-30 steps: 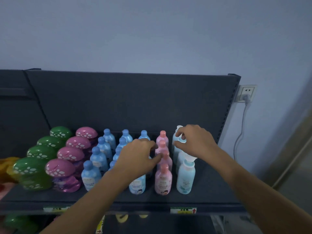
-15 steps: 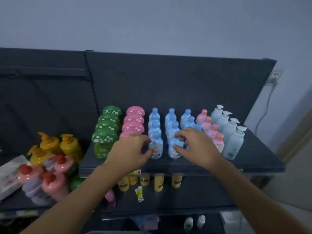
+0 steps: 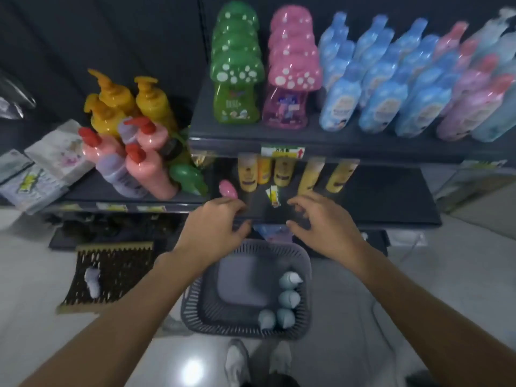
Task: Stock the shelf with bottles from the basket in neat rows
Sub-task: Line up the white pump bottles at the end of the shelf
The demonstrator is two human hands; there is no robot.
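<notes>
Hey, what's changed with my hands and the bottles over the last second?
Both hands left the bottle rows and came down: the left hand and right hand now hover above the basket, holding nothing. The view tilted down too. The rows on the top shelf stand as before.

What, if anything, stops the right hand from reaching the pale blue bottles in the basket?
Nothing visible, so probably yes: the right hand hangs empty over the far rim of the basket, and the pale blue bottles stand uncovered along its right side, below that hand.
</notes>
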